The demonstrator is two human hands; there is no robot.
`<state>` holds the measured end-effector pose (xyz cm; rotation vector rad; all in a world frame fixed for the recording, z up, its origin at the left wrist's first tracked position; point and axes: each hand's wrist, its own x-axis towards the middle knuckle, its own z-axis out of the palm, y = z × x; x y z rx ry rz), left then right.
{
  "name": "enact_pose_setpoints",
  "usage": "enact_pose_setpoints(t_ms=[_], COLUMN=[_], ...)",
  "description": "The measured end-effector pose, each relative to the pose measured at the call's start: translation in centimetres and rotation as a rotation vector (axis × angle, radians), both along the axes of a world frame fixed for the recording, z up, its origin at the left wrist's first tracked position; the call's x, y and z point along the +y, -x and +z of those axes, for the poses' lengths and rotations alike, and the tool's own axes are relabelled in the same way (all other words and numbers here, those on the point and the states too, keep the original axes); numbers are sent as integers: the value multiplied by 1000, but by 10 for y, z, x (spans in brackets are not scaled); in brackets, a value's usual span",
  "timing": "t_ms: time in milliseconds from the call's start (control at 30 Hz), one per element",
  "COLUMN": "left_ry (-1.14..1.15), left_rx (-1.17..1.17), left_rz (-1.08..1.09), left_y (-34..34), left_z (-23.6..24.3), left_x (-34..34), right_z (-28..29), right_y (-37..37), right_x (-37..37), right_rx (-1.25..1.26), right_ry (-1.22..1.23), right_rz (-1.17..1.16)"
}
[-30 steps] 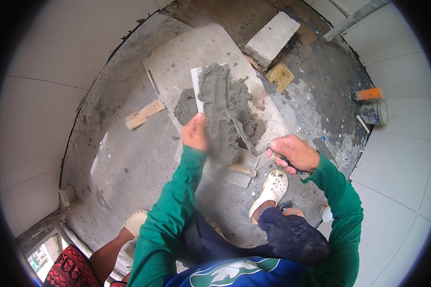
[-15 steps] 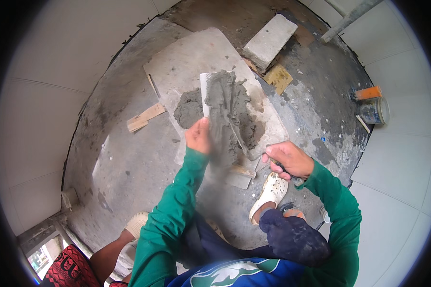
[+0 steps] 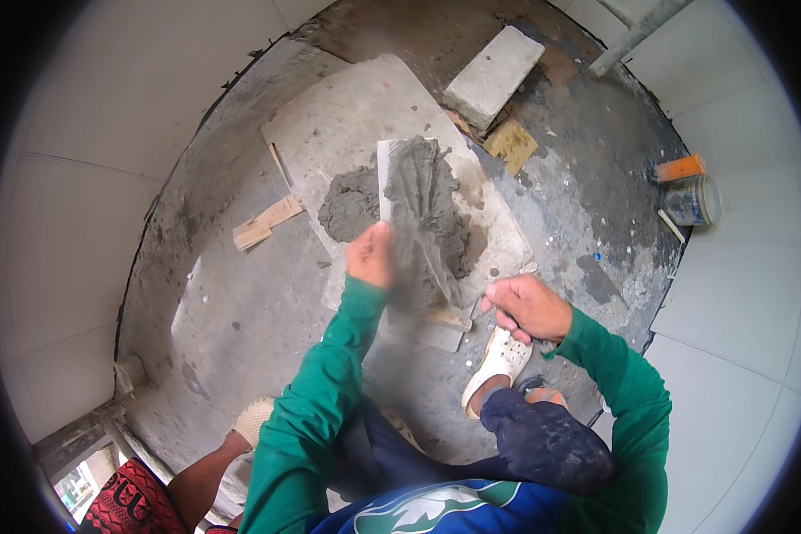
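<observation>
"Where's the right hand [image 3: 529, 307]?"
"Right of the white strip's [image 3: 384, 178] near end, fingers curled round the trowel [image 3: 442, 274]. I'd hold the blade low and stroke evenly along the strip, leaving no ridges in the mortar [image 3: 410, 173]."
"And the left hand [image 3: 368, 255]?"
"At the strip's left edge, thumb pressed on it; the other fingers are hidden, so I can't tell their state. Grip it steadily."
"Beyond?"
"The heap [image 3: 347, 206] shows either side of the strip, on the board [image 3: 329, 125]; a pale block [image 3: 496, 74] lies well past it, rightward."
</observation>
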<state>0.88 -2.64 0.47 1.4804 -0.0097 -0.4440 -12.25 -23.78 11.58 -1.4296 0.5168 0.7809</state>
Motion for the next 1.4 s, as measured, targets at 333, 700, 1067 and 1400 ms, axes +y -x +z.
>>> enact_pose_setpoints(t_ms=[333, 700, 1067, 1400], left_ry=[87, 204, 326, 365], left_rx=[1, 8, 149, 139], left_rz=[41, 124, 169, 262], left_y=[-6, -15, -19, -18], left_z=[-9, -23, -26, -13], left_x=[3, 11, 16, 1], right_z=[0, -4, 6, -9], right_y=[5, 10, 25, 25], right_x=[14, -5, -5, 13], right_rx=[-25, -25, 36, 71], right_ry=[7, 6, -26, -53], right_rz=[-8, -97, -74, 58])
